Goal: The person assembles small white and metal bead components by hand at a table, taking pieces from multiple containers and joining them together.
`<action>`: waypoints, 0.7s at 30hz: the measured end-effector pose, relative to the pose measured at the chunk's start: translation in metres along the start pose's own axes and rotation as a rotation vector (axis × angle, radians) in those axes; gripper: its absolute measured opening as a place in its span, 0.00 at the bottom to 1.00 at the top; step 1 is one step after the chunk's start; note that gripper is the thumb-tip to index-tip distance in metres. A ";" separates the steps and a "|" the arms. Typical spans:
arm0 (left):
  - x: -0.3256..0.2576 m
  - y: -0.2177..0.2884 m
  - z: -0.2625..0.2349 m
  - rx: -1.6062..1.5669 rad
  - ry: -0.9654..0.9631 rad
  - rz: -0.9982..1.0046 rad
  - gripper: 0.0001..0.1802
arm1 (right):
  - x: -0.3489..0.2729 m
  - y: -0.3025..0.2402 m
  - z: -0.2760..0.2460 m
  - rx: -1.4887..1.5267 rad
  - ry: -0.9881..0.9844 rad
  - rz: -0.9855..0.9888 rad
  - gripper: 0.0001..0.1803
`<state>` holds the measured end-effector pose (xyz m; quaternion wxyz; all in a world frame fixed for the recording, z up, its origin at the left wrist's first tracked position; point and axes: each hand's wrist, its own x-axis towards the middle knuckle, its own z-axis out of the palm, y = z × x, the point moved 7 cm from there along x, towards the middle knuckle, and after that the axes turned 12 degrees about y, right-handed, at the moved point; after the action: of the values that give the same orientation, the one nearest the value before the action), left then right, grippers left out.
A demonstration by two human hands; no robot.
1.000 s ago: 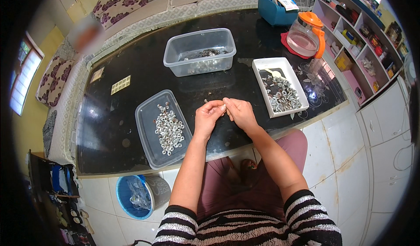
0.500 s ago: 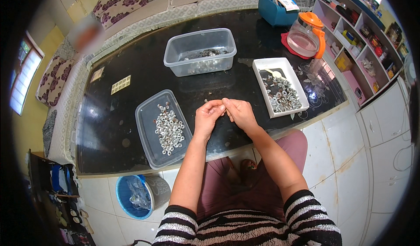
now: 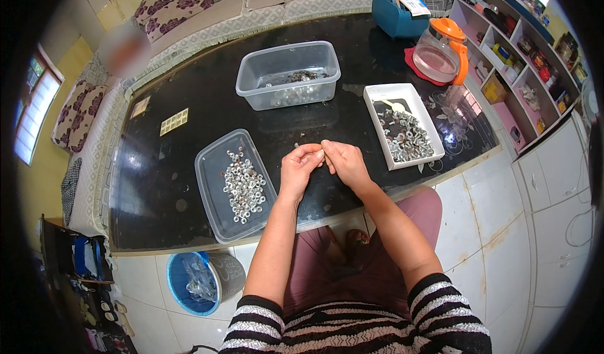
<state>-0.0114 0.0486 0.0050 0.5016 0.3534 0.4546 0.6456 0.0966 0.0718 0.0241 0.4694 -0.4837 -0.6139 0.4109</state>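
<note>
My left hand and my right hand meet above the near edge of the black table, fingertips pinched together. Whatever they pinch is hidden by the fingers. To the left lies a shallow clear plastic lid with many metal nuts spread on it. Beyond my hands stands a clear plastic tub holding small metal pieces. On the right, a white box contains a heap of bolts and other small hardware and a pale spoon.
The black table has a glass jug with an orange lid and a blue holder at its far right. A sticker sheet lies at left. Below the near edge stands a blue-rimmed bin. A blurred person is at far left.
My right fingers have shifted very slightly against the left ones. Both hands stay pinched together at the same place, and the containers have not moved.
</note>
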 end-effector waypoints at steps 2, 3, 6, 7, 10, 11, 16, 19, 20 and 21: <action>0.001 0.000 -0.001 -0.005 0.014 0.003 0.08 | 0.000 -0.001 -0.001 -0.019 0.029 -0.053 0.24; 0.001 0.000 -0.001 -0.019 0.007 0.005 0.08 | 0.000 -0.002 -0.001 -0.048 0.042 -0.084 0.24; 0.000 0.001 -0.001 -0.020 0.005 0.006 0.08 | -0.001 -0.004 -0.002 -0.053 0.036 -0.098 0.24; -0.001 0.002 0.000 -0.008 0.008 0.004 0.08 | -0.001 -0.003 -0.002 -0.028 0.017 -0.082 0.24; -0.002 -0.001 0.001 0.002 -0.013 -0.012 0.08 | 0.000 0.007 0.001 0.045 -0.058 0.076 0.23; -0.002 -0.001 0.001 0.001 -0.013 -0.011 0.08 | -0.001 0.005 0.001 0.045 -0.058 0.075 0.23; 0.000 0.002 -0.001 -0.008 0.029 -0.005 0.08 | 0.000 -0.004 -0.003 0.009 0.048 -0.046 0.22; 0.000 0.000 -0.001 -0.060 0.010 0.007 0.08 | 0.000 -0.002 -0.002 0.005 0.082 -0.129 0.22; 0.000 0.000 -0.001 -0.060 0.010 0.007 0.08 | 0.000 -0.002 -0.003 0.005 0.082 -0.129 0.22; 0.000 0.000 -0.001 -0.029 0.006 0.004 0.07 | 0.000 -0.001 -0.003 -0.011 0.068 -0.105 0.23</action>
<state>-0.0119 0.0483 0.0047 0.5040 0.3450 0.4460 0.6542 0.0992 0.0719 0.0258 0.5085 -0.4670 -0.6243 0.3656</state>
